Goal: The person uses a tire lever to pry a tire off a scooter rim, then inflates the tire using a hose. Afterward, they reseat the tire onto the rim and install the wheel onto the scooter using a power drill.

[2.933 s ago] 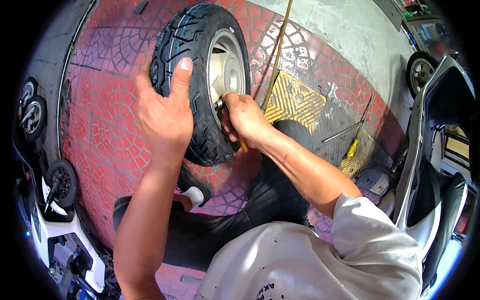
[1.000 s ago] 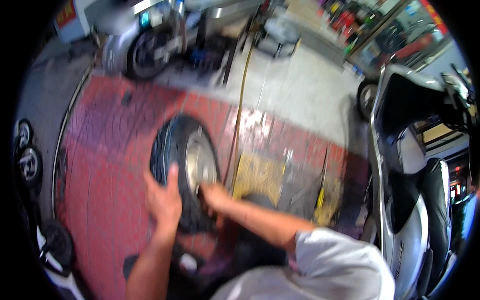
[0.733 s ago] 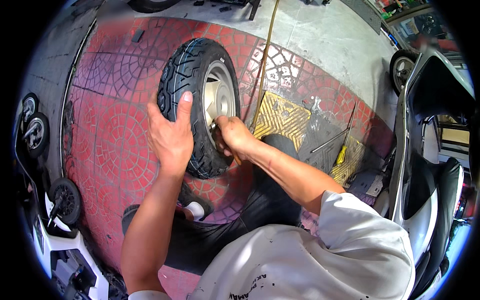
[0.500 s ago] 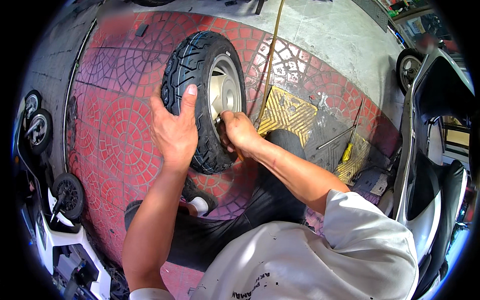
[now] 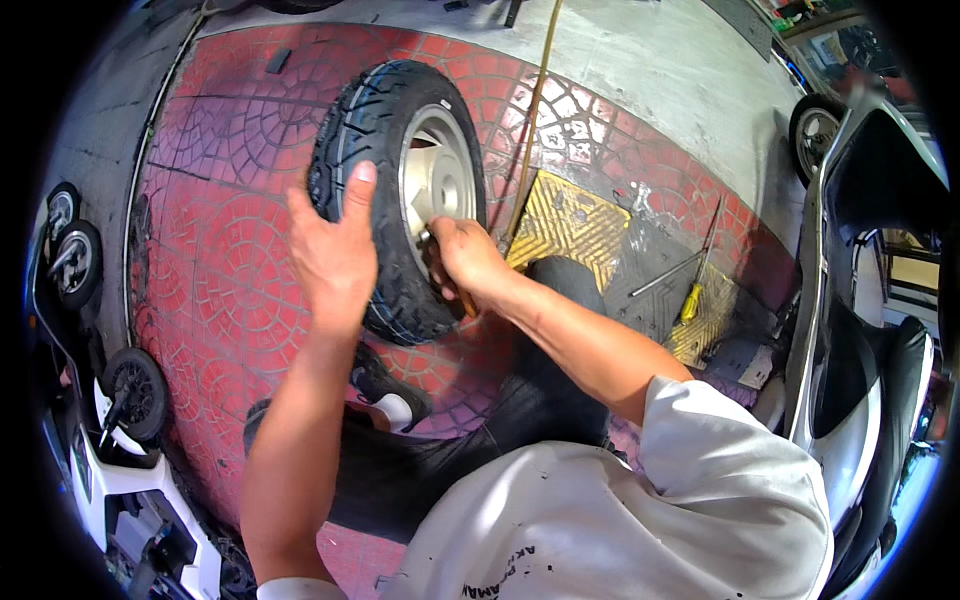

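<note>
A scooter wheel with a knobbly black tyre (image 5: 393, 305) and cream metal rim (image 5: 433, 170) stands on the red patterned paving. My left hand (image 5: 330, 245) holds the tyre's left side, thumb on the tread and fingers round the far side. My right hand (image 5: 465, 255) is closed on a small metal fitting with an orange-brown piece below it, at the rim's lower inner edge; exactly what it is, I cannot make out. A long yellowish hose (image 5: 536, 110) runs down behind the wheel toward my right hand, where its end is hidden.
A yellow-handled screwdriver (image 5: 690, 305) and a metal rod (image 5: 664, 275) lie beside a yellow ridged mat (image 5: 568, 225). A silver-and-black scooter (image 5: 880, 420) stands at right, white-and-black motorbikes (image 5: 130, 480) at left. My bent legs and shoe (image 5: 385, 380) are under the wheel.
The view swung up toward the shop about a second ago and is back down. Since half a second ago the wheel and both hands have shifted slightly left, with both grips kept.
</note>
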The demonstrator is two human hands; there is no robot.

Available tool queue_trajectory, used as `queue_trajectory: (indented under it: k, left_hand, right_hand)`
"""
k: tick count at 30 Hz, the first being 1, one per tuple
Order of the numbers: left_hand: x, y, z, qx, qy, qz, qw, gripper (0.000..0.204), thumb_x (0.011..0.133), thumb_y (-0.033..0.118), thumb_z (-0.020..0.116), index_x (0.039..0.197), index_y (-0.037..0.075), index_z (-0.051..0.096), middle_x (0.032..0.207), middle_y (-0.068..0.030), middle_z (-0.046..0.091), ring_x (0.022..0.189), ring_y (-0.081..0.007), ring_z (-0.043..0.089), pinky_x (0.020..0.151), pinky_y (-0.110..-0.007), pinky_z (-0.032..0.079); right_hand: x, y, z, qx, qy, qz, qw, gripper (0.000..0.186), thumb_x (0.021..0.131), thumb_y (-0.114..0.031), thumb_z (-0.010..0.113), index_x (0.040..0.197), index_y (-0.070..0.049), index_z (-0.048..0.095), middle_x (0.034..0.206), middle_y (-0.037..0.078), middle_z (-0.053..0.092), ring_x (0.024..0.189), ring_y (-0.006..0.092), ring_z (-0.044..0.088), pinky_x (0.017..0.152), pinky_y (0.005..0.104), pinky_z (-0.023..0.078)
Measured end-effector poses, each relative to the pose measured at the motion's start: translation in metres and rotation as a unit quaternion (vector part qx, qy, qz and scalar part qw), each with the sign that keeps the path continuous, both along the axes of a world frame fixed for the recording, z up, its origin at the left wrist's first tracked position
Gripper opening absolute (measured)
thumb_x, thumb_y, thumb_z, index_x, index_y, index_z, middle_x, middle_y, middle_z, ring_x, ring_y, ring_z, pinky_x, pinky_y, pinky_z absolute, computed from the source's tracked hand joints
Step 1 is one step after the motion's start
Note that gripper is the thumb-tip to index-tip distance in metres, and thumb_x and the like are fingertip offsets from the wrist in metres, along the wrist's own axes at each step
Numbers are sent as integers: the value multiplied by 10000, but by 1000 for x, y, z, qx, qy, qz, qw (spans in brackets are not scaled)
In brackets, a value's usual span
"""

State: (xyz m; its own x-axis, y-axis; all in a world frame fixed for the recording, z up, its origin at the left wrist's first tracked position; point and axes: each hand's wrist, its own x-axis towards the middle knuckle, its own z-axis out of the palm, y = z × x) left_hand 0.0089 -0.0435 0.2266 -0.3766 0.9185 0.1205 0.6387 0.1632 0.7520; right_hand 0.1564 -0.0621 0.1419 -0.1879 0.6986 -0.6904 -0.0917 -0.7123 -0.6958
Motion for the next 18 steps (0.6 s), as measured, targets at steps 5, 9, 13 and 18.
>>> queue_trajectory:
  k: [5,9,13,18]
  left_hand:
    - [-11,10,-2,-12,-34,-10,999,867,921,604,705,1424,-77,514,1332,-299,632,1276,-397,596,1092,-452,436]
    - [-17,8,-3,-18,-18,-2,1000,864,919,597,713,1409,-87,519,1300,-306,649,1232,-403,629,1063,-453,460]
    - [-17,7,-4,-8,-14,-6,1000,866,918,593,717,1401,-99,523,1291,-303,653,1227,-402,632,1061,-448,461]
    - [-20,8,-6,-10,-33,-15,999,897,908,612,717,1420,-96,514,1307,-308,644,1245,-398,621,1085,-449,444]
  right_hand:
    - [54,13,52,299,-274,160,900,465,1018,-346,466,967,71,666,858,287,699,793,427,703,760,502,561]
    - [170,-21,115,296,-459,276,790,373,943,-344,555,974,10,667,844,278,667,812,445,682,769,529,534]
    - [219,-46,110,290,-695,335,566,310,872,-201,613,1098,-6,695,986,184,716,903,431,683,794,522,549]
    - [191,-79,129,144,-106,171,969,442,860,-141,613,1268,20,672,1203,187,696,1062,265,682,911,407,529]
